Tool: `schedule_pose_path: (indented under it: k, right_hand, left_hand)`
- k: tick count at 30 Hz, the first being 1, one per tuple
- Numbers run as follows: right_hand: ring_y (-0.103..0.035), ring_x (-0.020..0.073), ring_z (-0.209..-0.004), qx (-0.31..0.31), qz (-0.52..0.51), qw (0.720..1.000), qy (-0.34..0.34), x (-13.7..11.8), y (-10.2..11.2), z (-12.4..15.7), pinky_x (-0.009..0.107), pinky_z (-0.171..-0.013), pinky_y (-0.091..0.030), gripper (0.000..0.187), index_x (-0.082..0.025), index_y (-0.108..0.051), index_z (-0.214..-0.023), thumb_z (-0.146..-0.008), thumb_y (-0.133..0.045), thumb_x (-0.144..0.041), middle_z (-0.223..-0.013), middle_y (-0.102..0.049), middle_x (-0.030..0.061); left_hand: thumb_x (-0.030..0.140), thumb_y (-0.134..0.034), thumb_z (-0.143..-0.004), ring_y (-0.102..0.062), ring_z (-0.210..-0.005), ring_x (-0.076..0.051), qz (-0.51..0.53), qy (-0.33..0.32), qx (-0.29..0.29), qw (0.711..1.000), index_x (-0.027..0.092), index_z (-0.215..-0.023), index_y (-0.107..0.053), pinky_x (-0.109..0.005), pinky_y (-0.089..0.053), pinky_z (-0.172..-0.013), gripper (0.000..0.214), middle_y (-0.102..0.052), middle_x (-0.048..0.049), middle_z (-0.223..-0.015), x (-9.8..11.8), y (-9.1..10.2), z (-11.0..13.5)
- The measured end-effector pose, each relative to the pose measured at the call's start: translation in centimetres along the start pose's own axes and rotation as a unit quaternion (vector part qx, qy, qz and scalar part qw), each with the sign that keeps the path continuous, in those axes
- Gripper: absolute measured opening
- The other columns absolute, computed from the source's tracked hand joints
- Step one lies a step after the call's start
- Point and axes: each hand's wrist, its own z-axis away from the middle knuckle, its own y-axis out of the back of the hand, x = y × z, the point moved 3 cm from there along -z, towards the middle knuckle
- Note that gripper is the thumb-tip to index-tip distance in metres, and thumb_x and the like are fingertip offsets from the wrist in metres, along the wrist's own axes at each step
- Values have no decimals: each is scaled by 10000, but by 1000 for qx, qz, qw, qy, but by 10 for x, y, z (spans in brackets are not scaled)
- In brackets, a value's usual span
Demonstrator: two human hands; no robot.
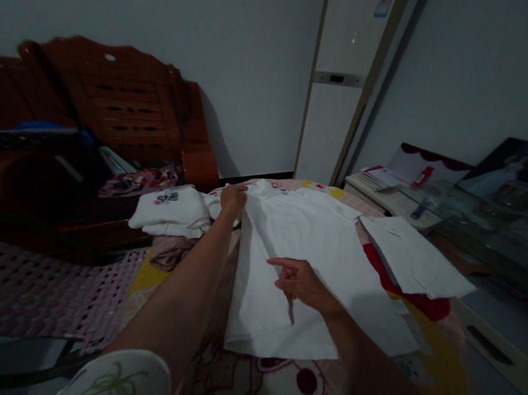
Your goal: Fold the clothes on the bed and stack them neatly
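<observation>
A white shirt lies spread on a patterned bed cover, its left side folded over. My left hand is closed, pinching the shirt's far left edge near the shoulder. My right hand rests on the middle of the shirt with the index finger stretched out to the left and the other fingers curled. Nothing is held in it.
A crumpled white garment with a dark print lies left of the shirt. A folded white piece sits to the right over something red. A wooden bench stands at the left, a tall white air conditioner behind, a cluttered low table at right.
</observation>
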Motion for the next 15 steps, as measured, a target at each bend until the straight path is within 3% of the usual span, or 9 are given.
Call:
schedule_pose_path:
  k: [4, 8, 11, 15]
  right_hand:
    - [-486, 80, -415, -35, -74, 997, -15, -5, 6, 5, 202, -412, -405, 719, -148, -566, -1378, -685, -736, -239, -539, -509, -105]
    - [-496, 96, -382, -70, -31, 994, -78, 5, 12, 10, 215, -404, -412, 789, -131, -480, -1447, -694, -704, -210, -514, -545, -99]
    - [-503, 95, -405, -26, 51, 994, -98, 6, 13, 10, 219, -435, -408, 749, -130, -463, -1461, -734, -642, -174, -528, -545, -90]
    - [-530, 92, -544, 60, 230, 971, -39, -6, 9, 6, 226, -550, -429, 616, -119, -622, -1317, -704, -659, -82, -587, -551, -58]
  left_hand:
    - [88, -486, -870, -598, -1178, -198, -25, -82, -29, 996, 114, -1270, -650, -309, -412, -1058, 433, -664, -129, -1281, 40, -18, -9]
    - [120, -552, -797, -680, -1009, -203, -73, -155, -123, 978, 144, -1181, -711, -271, -506, -917, 416, -750, -115, -1055, 58, -53, -2]
    - [119, -547, -788, -691, -971, -204, -106, -180, -154, 966, 148, -1097, -742, -264, -521, -878, 366, -758, -111, -1016, 54, -70, 4]
    - [74, -486, -813, -662, -1087, -214, -143, -216, -157, 953, 145, -1136, -726, -296, -487, -973, 409, -718, -132, -1164, 48, -73, 0]
